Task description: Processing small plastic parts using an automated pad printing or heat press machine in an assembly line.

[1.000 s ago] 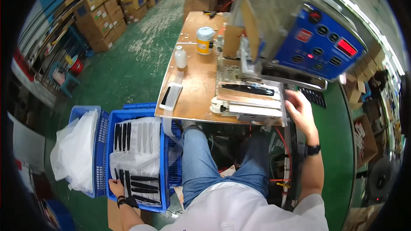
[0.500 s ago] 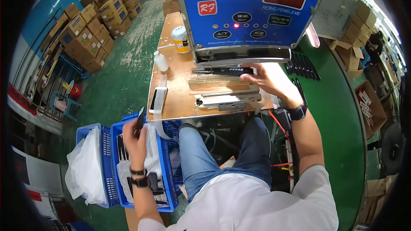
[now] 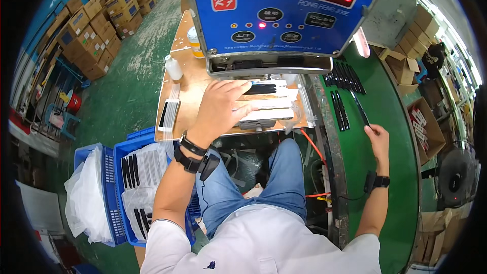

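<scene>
My left hand (image 3: 218, 107) reaches in below the blue control box of a machine (image 3: 269, 33). Its fingers close on the left end of a short black plastic piece (image 3: 263, 89), which lies on the pale fixture (image 3: 264, 116). Out over the green table, my right hand (image 3: 378, 143) pinches the near end of a long slim black strip (image 3: 359, 109). The far end of that strip points at a row of similar black strips (image 3: 346, 77). Two or three more strips (image 3: 340, 110) lie beside it, left of my right hand.
A white bottle (image 3: 173, 68), a phone (image 3: 169, 114) and a tin (image 3: 195, 43) stand or lie on the wooden bench (image 3: 195, 122). Left of my legs, a blue crate (image 3: 119, 165) holds black pieces between plastic sheets. A fan (image 3: 454, 177) is at far right.
My left hand has moved from the crate up to the fixture. My right hand has left the fixture for the green table, now with a black strip. The machine's red display has lit.
</scene>
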The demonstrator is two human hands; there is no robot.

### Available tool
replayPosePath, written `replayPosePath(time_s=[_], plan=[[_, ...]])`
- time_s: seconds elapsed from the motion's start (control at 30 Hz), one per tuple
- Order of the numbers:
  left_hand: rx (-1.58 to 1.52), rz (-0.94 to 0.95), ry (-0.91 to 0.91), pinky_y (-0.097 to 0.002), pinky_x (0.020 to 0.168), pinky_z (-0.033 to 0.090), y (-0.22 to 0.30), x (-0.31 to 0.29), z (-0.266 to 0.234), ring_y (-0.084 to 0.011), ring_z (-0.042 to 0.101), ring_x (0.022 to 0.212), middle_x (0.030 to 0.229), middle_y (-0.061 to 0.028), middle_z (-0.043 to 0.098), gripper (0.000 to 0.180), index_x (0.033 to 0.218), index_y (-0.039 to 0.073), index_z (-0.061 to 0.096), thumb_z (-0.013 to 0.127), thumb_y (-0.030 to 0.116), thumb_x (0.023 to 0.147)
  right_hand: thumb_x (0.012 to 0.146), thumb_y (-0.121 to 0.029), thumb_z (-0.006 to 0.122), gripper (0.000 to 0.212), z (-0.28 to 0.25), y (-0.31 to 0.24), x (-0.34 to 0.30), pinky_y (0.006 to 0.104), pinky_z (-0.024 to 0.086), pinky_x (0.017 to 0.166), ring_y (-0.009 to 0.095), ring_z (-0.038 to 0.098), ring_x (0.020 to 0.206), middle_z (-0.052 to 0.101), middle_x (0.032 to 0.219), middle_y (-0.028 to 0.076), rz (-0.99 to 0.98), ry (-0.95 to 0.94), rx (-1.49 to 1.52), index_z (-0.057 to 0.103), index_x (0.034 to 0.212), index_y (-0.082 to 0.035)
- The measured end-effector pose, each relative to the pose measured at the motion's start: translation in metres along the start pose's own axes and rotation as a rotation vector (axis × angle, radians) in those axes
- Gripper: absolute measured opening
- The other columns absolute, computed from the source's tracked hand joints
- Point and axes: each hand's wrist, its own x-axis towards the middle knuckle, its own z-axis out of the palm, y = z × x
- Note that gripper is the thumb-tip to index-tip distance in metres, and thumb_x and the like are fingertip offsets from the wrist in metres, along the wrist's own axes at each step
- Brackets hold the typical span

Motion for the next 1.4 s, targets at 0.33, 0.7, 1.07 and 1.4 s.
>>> replayPosePath(time_s=[0.33, 0.7, 1.07, 1.4], plan=[[0.174, -0.622, 0.339, -0.0435, 0.110, 0.046, -0.056, -0.218, -0.080, -0.0349, 0.062, 0.127, 0.133, -0.0162, 0.067, 0.038, 0.126, 0.003, 0.070, 0.075, 0.015, 0.091, 0.092, -0.016, 0.079, 0.035, 0.042, 0.056, -0.009, 0.0396, 0.055, 0.081, 0.029, 0.069, 0.089, 0.070, 0.101, 0.018, -0.096, 0.077, -0.501, 0.072, 0.116, 0.008], [0.723, -1.876, 0.249, -0.0491, 0.103, 0.051, -0.027, -0.651, -0.162, -0.0454, 0.064, 0.116, 0.125, -0.0249, 0.069, 0.036, 0.117, -0.001, 0.072, 0.075, 0.021, 0.088, 0.089, -0.011, 0.076, 0.055, 0.040, 0.101, 0.058, 0.0355, 0.052, 0.086, 0.022, 0.061, 0.088, 0.066, 0.103, 0.012, 0.030, -0.082, -0.605, 0.060, 0.138, 0.007], [0.607, -1.937, 0.093, -0.0509, 0.090, 0.056, -0.028, -0.652, -0.156, -0.0429, 0.070, 0.103, 0.104, -0.0230, 0.073, 0.027, 0.101, 0.003, 0.070, 0.075, 0.017, 0.078, 0.097, -0.009, 0.070, 0.044, 0.059, -0.021, 0.035, 0.0323, 0.050, 0.092, 0.019, 0.060, 0.104, 0.064, 0.119, 0.008, -0.226, -0.203, -0.240, 0.063, 0.139, -0.002], [0.597, -1.643, -0.031, -0.0535, 0.085, 0.052, -0.028, -0.665, -0.165, -0.0490, 0.065, 0.098, 0.100, -0.0272, 0.070, 0.020, 0.100, -0.005, 0.068, 0.067, 0.009, 0.086, 0.093, -0.007, 0.073, 0.037, 0.166, -0.220, 0.008, 0.0266, 0.049, 0.069, 0.012, 0.055, 0.076, 0.062, 0.103, 0.005, -0.550, -0.369, -0.010, 0.068, 0.129, -0.004]])
